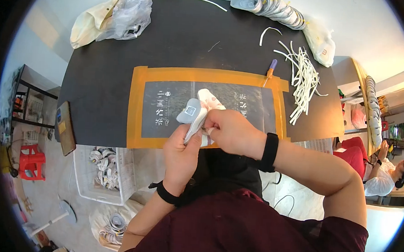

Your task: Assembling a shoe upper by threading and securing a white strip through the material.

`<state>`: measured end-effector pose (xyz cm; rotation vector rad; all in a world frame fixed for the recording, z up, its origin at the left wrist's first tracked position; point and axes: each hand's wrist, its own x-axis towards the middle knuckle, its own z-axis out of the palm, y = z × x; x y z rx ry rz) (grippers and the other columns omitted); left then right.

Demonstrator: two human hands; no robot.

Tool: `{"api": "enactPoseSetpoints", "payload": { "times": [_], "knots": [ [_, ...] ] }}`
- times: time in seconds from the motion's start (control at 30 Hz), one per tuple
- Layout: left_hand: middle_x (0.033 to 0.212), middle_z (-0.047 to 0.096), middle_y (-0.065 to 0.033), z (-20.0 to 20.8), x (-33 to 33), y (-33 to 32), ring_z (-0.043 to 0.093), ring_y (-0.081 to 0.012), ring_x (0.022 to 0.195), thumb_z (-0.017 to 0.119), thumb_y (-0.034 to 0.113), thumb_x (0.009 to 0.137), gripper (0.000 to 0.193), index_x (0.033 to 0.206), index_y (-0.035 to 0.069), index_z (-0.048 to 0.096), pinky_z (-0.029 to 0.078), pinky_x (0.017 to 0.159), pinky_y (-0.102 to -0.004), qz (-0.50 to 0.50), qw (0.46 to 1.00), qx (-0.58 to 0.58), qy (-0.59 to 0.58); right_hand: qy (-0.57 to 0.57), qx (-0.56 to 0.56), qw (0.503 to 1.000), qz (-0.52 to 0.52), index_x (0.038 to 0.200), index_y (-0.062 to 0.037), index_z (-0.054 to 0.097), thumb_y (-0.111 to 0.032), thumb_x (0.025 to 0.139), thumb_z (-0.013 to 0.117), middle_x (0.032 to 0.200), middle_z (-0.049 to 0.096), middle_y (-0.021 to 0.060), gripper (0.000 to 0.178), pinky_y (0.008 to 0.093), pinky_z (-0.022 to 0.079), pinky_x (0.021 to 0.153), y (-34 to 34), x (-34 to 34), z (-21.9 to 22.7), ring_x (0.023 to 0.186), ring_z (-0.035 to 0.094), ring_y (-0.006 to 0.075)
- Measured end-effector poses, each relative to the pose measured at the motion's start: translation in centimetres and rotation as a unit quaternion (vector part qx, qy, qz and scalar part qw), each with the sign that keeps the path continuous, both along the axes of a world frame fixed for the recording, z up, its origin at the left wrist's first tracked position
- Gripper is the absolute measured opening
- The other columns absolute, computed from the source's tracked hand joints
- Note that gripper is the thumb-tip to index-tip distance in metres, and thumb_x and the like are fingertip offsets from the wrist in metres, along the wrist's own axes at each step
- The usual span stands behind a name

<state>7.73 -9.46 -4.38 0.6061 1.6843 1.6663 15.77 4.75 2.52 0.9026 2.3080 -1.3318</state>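
Observation:
Over the dark mat, a small soft fabric shoe is held up between my two hands. It has a grey lining with a square white label and a pale patterned part at the far end. My left hand grips its near edge between thumb and fingers. Just to the right, my right hand is closed in a pinch against the shoe's side. What its fingertips hold there is partly hidden; a bit of striped fabric shows below them.
Orange tape borders the mat on the black table. A purple-and-orange-handled tool and white strips lie right. Stacked shoes and bags line the back. A phone sits left, above a white crate. Another person sits far right.

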Motion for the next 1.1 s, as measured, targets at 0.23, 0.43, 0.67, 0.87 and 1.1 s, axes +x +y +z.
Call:
{"api": "enactPoseSetpoints", "payload": {
  "times": [0.23,0.43,0.67,0.87,1.1],
  "knots": [
    [0.088,0.065,-0.0136,1.6,-0.8,0.0,0.063,-0.0258,0.078,0.061,0.003,0.089,0.016,0.104,-0.001,0.065,0.049,0.072,-0.0328,-0.02,0.978,-0.003,0.207,0.216,0.36,0.886,0.196,0.096,-0.0056,0.055,-0.004,0.076,0.064,0.087,0.058,0.0097,0.021,0.0403,0.055,0.064,-1.2,1.7,-0.9,0.079,0.065,0.0291],
    [0.081,0.06,-0.0152,1.2,-1.7,0.1,0.06,-0.0309,0.076,0.065,0.002,0.086,0.012,0.098,-0.002,0.064,0.047,0.068,-0.0367,-0.014,0.962,-0.008,0.273,0.224,0.323,0.907,0.149,0.094,-0.0051,0.057,-0.003,0.079,0.063,0.087,0.061,0.0101,0.016,0.0409,0.055,0.065,-1.5,1.3,-2.2,0.078,0.065,0.0312],
    [0.079,0.057,-0.0146,0.8,-1.8,-0.5,0.055,-0.0292,0.07,0.065,0.003,0.087,0.009,0.093,-0.003,0.062,0.044,0.064,-0.0365,0.008,0.97,0.0,0.243,0.125,0.111,0.985,0.041,0.089,-0.0027,0.06,-0.004,0.085,0.056,0.083,0.066,0.0155,0.006,0.0431,0.053,0.069,-1.1,-0.8,-2.3,0.081,0.067,0.0348],
    [0.077,0.055,-0.0139,0.3,-2.5,-1.0,0.054,-0.0282,0.071,0.063,0.005,0.09,0.009,0.089,-0.003,0.06,0.043,0.065,-0.0363,0.005,0.984,-0.044,0.172,0.244,0.181,0.952,0.05,0.093,-0.0008,0.062,-0.005,0.083,0.055,0.082,0.066,0.017,0.012,0.0433,0.053,0.071,-1.7,-1.3,-2.9,0.081,0.066,0.0362],
    [0.079,0.057,-0.0143,0.1,-2.9,-0.7,0.055,-0.0288,0.07,0.061,0.007,0.091,0.01,0.092,-0.003,0.06,0.044,0.063,-0.0364,-0.014,0.977,-0.015,0.211,0.21,0.287,0.928,0.112,0.096,-0.0016,0.057,-0.006,0.084,0.059,0.091,0.064,0.0158,0.012,0.0435,0.055,0.069,-2.6,-2.0,-3.0,0.079,0.065,0.035]
  ]
}}
